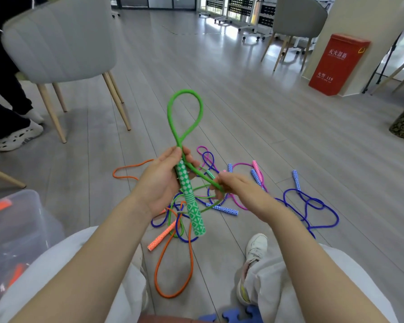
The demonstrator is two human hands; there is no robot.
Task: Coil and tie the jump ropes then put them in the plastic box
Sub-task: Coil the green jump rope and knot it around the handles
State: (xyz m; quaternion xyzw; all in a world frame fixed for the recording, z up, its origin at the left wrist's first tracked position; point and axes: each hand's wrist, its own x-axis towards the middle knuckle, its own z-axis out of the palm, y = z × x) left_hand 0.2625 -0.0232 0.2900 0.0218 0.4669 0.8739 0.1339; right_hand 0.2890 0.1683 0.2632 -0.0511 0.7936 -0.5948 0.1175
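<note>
One green rope (184, 117) being coiled: left hand (160, 180) grip clamped on its handle, right hand (231, 186) pinching the cord | several ropes (310, 206) loose on floor | plastic box (21, 206) near left

A grey wood-plank floor (254, 117) carries a tangle of jump ropes. Taking the orange rope (173, 271) as landmark: a blue rope (313, 206) sprawls to its right, pink and purple ropes (238, 183) lie beyond it, and a clear plastic box (21, 220) stands to its left. A red cabinet (336, 64) sits far beyond, right; a grey chair (61, 40) far beyond, left.
</note>
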